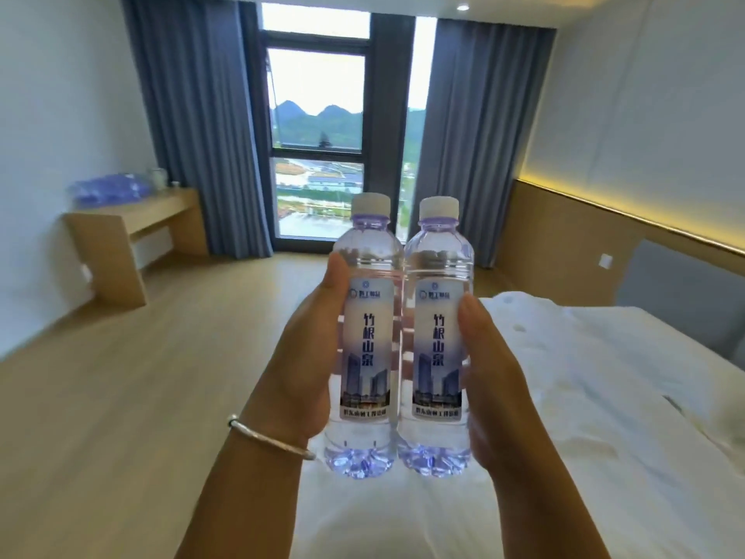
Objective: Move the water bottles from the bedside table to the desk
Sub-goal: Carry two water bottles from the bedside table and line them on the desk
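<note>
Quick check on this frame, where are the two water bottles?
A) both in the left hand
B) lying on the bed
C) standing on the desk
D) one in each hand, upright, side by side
D: the left hand grips the left bottle and the right hand grips the right bottle, both upright with caps on, held side by side above the bed; the desk is off by the far left wall.
</note>
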